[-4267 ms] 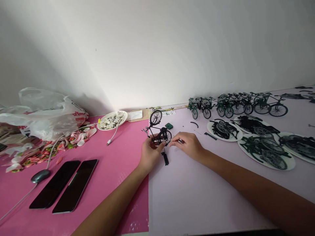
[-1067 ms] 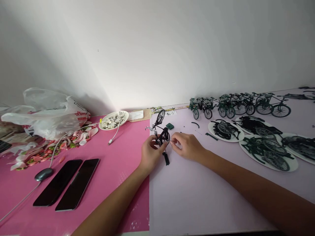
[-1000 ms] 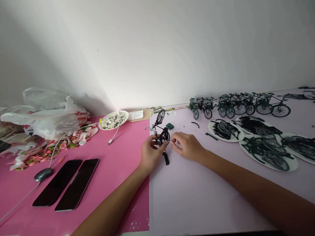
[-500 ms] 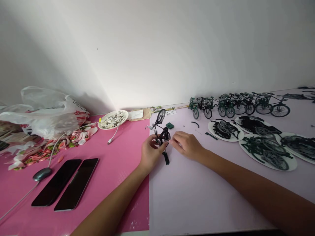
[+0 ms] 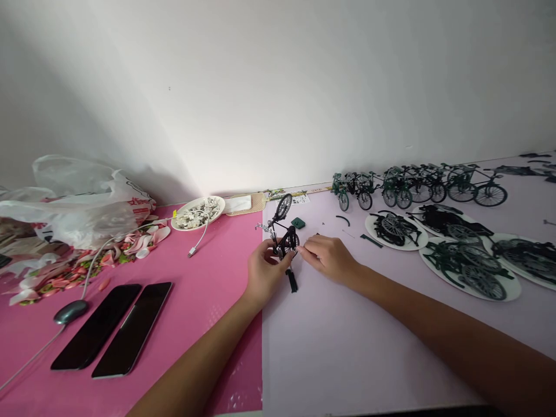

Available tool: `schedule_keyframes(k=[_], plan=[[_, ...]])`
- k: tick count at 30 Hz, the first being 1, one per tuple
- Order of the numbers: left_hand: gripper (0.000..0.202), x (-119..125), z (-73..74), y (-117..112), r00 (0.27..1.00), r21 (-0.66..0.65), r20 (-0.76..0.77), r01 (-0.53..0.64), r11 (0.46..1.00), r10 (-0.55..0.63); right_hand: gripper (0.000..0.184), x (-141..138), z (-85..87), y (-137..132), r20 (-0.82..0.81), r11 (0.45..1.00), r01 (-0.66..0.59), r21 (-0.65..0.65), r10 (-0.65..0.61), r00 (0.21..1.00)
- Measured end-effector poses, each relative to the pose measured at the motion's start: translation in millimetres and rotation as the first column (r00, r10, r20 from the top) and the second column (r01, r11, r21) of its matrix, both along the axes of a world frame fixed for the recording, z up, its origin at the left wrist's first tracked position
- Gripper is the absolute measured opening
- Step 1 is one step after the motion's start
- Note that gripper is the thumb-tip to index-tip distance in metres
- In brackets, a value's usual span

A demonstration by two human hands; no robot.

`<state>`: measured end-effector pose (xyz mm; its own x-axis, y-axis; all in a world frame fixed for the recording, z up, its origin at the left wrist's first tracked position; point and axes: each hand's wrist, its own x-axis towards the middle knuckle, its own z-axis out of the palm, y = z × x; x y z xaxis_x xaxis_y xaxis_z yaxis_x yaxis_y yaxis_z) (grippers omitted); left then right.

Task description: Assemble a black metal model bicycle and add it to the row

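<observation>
My left hand (image 5: 267, 267) grips a black toy bicycle (image 5: 280, 225), its thumb and fingers closed around the lower part. The bicycle is tilted, with one grey wheel (image 5: 284, 207) at the top and silver handlebars pointing left. Close against the right side of the bicycle is my right hand (image 5: 328, 256), fingers bent and pinched together at the lower wheel. What lies between those fingertips is too small to make out. Just below the left thumb a dark strip-shaped part (image 5: 292, 281) shows. Behind the bicycle lies a small dark green block (image 5: 297, 223).
A row of finished toy bicycles (image 5: 419, 188) stands along the wall. White plates (image 5: 515, 289) of bicycle parts lie at right. Loose dark pieces (image 5: 372, 240) rest nearby. On the pink left side are two phones (image 5: 132, 330), a mouse (image 5: 70, 311), a plate (image 5: 220, 204) and a plastic bag (image 5: 82, 202).
The view has shifted slightly. Both hands stay at the bicycle, and the right fingertips have moved a little at the wheel's side.
</observation>
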<state>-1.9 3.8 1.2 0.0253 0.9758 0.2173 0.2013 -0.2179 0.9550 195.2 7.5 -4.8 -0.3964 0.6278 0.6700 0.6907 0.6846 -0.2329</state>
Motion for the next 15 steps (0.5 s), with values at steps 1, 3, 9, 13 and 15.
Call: schedule_keyframes(k=[1,3,9,13,15], plan=[[0.039,0.0,0.2,0.0,1.0,0.003,0.001,-0.004,1.0,0.004,0.041,-0.3,0.3,-0.6,-0.019,1.0,-0.005,-0.015,0.005,1.0],[0.039,-0.1,0.4,0.1,1.0,0.009,0.003,-0.009,1.0,0.009,0.03,-1.3,1.0,-1.7,-0.074,0.999,-0.014,-0.031,0.012,0.997],[0.037,-0.2,-0.2,0.4,1.0,0.015,0.02,-0.014,1.0,0.013,0.015,-3.0,-0.8,-1.0,-0.146,0.999,-0.035,0.011,0.036,0.989],[0.036,-0.1,0.6,-0.2,1.0,0.016,0.011,-0.011,1.0,0.011,0.025,-2.3,-1.0,-0.7,-0.093,1.0,-0.022,0.009,0.023,0.995],[0.035,0.2,1.4,-0.8,1.0,0.013,0.003,-0.003,1.0,0.003,0.033,-1.8,-0.6,-0.5,-0.058,1.0,-0.001,0.003,0.001,0.998]])
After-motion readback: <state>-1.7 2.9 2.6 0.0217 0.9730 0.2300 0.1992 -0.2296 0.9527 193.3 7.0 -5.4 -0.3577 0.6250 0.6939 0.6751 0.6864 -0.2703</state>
